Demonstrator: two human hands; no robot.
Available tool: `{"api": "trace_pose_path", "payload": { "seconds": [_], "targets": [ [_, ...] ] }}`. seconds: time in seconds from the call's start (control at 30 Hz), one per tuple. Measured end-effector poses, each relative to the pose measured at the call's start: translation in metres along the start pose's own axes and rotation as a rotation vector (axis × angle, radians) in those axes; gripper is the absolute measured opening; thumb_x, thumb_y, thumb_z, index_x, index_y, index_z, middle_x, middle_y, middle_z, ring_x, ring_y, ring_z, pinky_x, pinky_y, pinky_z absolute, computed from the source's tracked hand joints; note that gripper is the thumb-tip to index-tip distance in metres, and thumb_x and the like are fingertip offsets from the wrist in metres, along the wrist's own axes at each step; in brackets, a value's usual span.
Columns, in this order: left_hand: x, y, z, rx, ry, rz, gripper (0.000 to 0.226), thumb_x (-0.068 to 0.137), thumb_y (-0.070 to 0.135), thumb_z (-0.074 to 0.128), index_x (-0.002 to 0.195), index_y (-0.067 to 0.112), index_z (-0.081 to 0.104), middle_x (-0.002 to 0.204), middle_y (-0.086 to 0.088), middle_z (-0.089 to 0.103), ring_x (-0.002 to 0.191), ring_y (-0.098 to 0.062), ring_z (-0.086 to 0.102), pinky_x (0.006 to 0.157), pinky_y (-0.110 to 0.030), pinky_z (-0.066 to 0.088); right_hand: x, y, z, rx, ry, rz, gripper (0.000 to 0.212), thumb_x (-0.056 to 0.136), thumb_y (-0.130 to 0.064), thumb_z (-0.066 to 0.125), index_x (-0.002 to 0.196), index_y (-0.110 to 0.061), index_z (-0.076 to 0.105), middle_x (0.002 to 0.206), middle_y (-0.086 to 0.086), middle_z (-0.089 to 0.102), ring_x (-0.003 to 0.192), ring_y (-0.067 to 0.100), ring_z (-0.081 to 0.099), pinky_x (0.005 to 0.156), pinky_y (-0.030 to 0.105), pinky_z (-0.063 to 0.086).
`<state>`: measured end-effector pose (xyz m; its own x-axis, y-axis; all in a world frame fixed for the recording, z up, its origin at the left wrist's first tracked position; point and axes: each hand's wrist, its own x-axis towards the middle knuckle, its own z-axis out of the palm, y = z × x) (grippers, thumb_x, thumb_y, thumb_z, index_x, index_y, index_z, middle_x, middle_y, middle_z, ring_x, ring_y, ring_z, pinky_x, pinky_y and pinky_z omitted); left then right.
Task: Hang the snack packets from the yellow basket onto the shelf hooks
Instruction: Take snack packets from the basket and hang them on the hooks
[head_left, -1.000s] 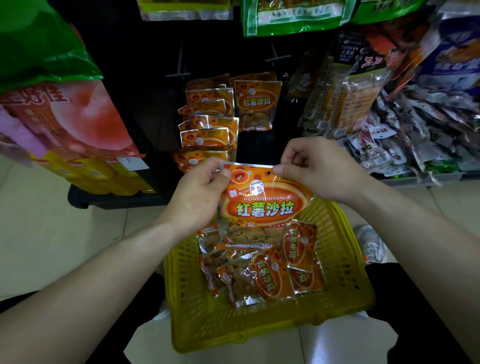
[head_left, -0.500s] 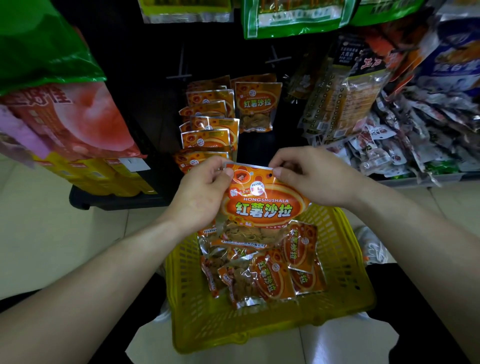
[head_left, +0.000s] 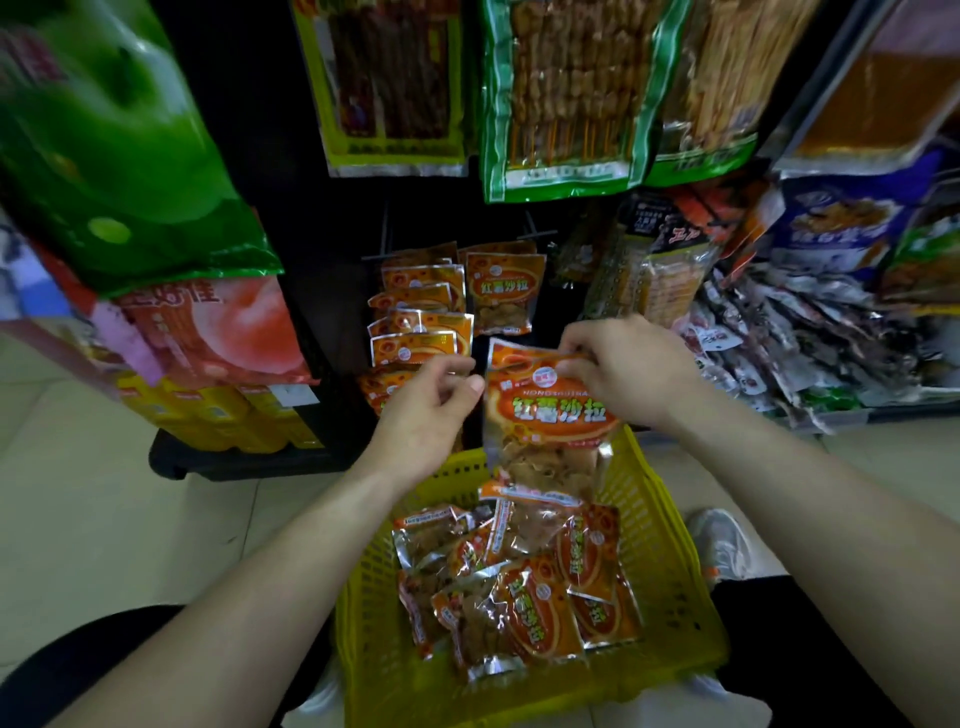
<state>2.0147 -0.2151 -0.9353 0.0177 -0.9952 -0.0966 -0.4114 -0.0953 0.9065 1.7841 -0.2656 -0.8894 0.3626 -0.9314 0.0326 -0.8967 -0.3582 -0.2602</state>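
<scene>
An orange snack packet (head_left: 550, 415) hangs upright above the far end of the yellow basket (head_left: 680, 582). My right hand (head_left: 623, 369) pinches its top edge. My left hand (head_left: 426, 415) is just left of the packet with loosely curled fingers and holds nothing; its thumb tip is at the packet's left edge. Several more orange packets (head_left: 524, 597) lie heaped in the basket. On the dark shelf behind, a column of matching packets (head_left: 421, 312) hangs from one hook, and one packet (head_left: 504, 296) hangs from a hook (head_left: 532, 231) to the right.
Large green and yellow skewer packs (head_left: 566, 98) hang overhead. A pile of small dark packets (head_left: 810, 343) fills a tray on the right. A rack with green and pink bags (head_left: 208, 332) stands at the left. A shoe (head_left: 722, 545) shows beside the basket.
The packet has risen and moved toward the shelf, now held by my right hand alone. My left hand has let go of its top left corner. My view has tilted upward.
</scene>
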Motion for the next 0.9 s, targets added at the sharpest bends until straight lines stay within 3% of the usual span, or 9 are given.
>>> {"api": "trace_pose_path", "payload": {
  "seconds": [0.1,0.23,0.4,0.5,0.6,0.7,0.9],
  "targets": [
    [0.014,-0.008,-0.006,0.066,-0.001,-0.076,0.019,0.097,0.037,0.061,0.115,0.039,0.057,0.101,0.020,0.067,0.098,0.001,0.061,0.072,-0.014,0.040,0.029,0.013,-0.009,-0.059,0.051,0.013,0.013,0.094,-0.046,0.057,0.087,-0.035,0.056,0.089,0.001,0.067,0.095,0.031,0.061,0.062,0.034,0.037],
    [0.046,-0.020,0.002,0.131,-0.052,-0.090,0.019,0.096,0.027,0.062,0.115,0.031,0.063,0.103,0.015,0.068,0.094,-0.002,0.063,0.068,-0.010,0.042,0.075,0.033,0.005,-0.072,0.084,0.046,0.015,0.095,-0.045,0.057,0.102,-0.033,0.064,0.099,0.008,0.068,0.098,0.035,0.061,0.065,0.035,0.039],
    [0.107,-0.043,0.047,0.160,-0.130,-0.103,0.026,0.098,0.025,0.058,0.124,0.024,0.061,0.100,0.015,0.065,0.086,-0.006,0.063,0.070,-0.022,0.046,0.141,0.062,0.051,-0.026,0.096,0.113,0.018,0.094,-0.044,0.060,0.106,-0.033,0.066,0.105,0.010,0.068,0.098,0.035,0.063,0.067,0.034,0.039],
    [0.146,-0.062,0.083,0.218,-0.180,-0.108,0.031,0.097,0.027,0.057,0.128,0.025,0.059,0.119,0.006,0.069,0.099,-0.014,0.065,0.084,-0.030,0.053,0.178,0.076,0.085,-0.022,0.112,0.134,0.021,0.094,-0.042,0.061,0.110,-0.030,0.067,0.105,0.011,0.067,0.092,0.034,0.062,0.066,0.033,0.039],
    [0.185,-0.085,0.114,0.258,-0.192,-0.150,0.038,0.097,0.030,0.056,0.135,0.029,0.053,0.131,0.004,0.064,0.116,-0.018,0.060,0.100,-0.037,0.049,0.214,0.087,0.115,-0.057,0.110,0.133,0.022,0.095,-0.040,0.059,0.110,-0.027,0.067,0.101,0.009,0.067,0.077,0.026,0.055,0.064,0.032,0.040],
    [0.218,-0.109,0.132,0.267,-0.164,-0.188,0.043,0.097,0.028,0.057,0.140,0.031,0.048,0.133,-0.002,0.061,0.121,-0.024,0.058,0.102,-0.042,0.049,0.245,0.096,0.140,-0.056,0.058,0.118,0.025,0.094,-0.042,0.058,0.111,-0.027,0.068,0.108,0.011,0.067,0.096,0.034,0.063,0.075,0.037,0.048],
    [0.264,-0.145,0.147,0.313,-0.079,-0.207,0.051,0.100,0.023,0.046,0.148,0.037,0.037,0.146,-0.002,0.053,0.127,-0.029,0.054,0.105,-0.043,0.046,0.287,0.108,0.165,-0.076,0.075,0.008,0.023,0.095,-0.039,0.057,0.112,-0.028,0.067,0.114,0.011,0.067,0.113,0.034,0.057,0.091,0.041,0.040]
  ]
}}
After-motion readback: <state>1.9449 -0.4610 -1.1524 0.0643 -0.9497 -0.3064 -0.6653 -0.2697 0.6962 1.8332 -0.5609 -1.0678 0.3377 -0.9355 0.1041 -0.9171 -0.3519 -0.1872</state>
